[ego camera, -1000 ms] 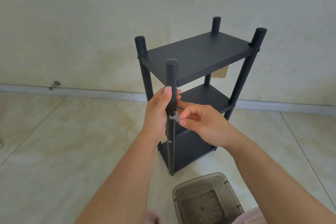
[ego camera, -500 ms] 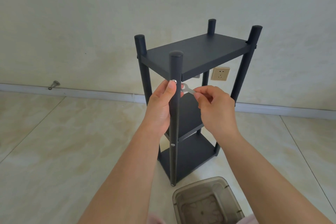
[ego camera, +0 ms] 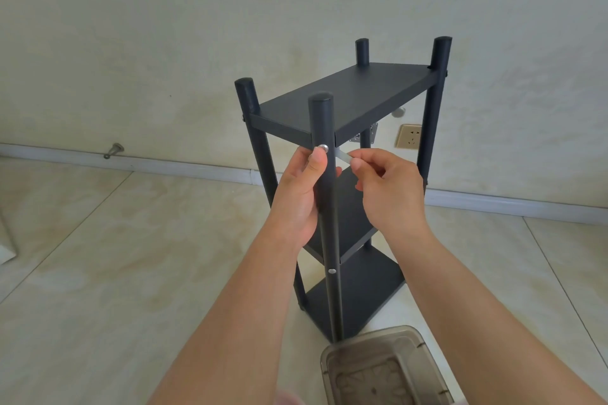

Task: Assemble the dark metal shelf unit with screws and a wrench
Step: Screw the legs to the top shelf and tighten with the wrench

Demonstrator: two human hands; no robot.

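The dark metal shelf unit [ego camera: 348,99] stands upright on the tiled floor with three shelves and round posts. My left hand [ego camera: 301,194] grips the near front post [ego camera: 324,181], its thumb tip just below a silver screw [ego camera: 323,147] under the top shelf. My right hand [ego camera: 388,187] pinches a small flat silver wrench [ego camera: 343,155] whose far end reaches behind the post at the screw's height. A second silver screw [ego camera: 332,271] shows lower on the same post.
A translucent brown plastic box [ego camera: 385,368] sits on the floor just in front of the shelf's base. A wall socket [ego camera: 409,136] and a metal door stop [ego camera: 113,150] are at the skirting board. A white object's edge [ego camera: 5,250] lies at far left.
Both hands have risen along the front post from the middle shelf's height to just under the top shelf. The wrench went up with my right hand.
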